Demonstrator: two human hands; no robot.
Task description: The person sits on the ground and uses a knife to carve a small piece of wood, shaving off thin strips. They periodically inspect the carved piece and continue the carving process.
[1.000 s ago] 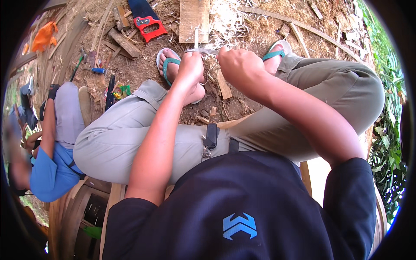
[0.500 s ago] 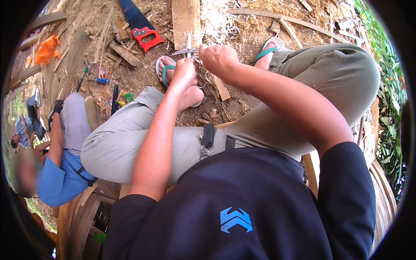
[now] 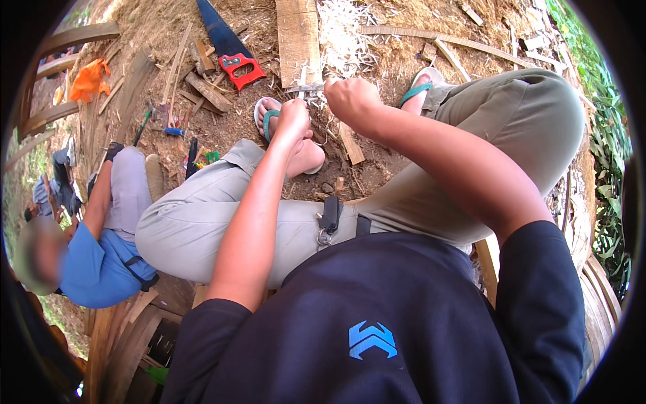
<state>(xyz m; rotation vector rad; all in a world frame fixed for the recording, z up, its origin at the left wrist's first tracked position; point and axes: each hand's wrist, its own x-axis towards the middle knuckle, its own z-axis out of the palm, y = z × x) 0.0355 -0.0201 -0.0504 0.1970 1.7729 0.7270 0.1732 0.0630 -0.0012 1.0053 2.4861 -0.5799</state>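
Uneven brown earth ground (image 3: 377,165), strewn with sawdust (image 3: 404,54) and wood scraps (image 3: 209,93), spreads below the right grip (image 3: 353,101). Dense green leafy foliage (image 3: 605,195) stands well to its right, curved brown wooden beams (image 3: 81,36) well to its left, and daylight brightens the curled pale wood shavings (image 3: 344,34) just beyond it.

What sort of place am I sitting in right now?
Probably an informal outdoor woodworking spot: a red-handled handsaw lies on bare dirt, pale wood shavings lie beside a plank, and green foliage lines the view's right edge.
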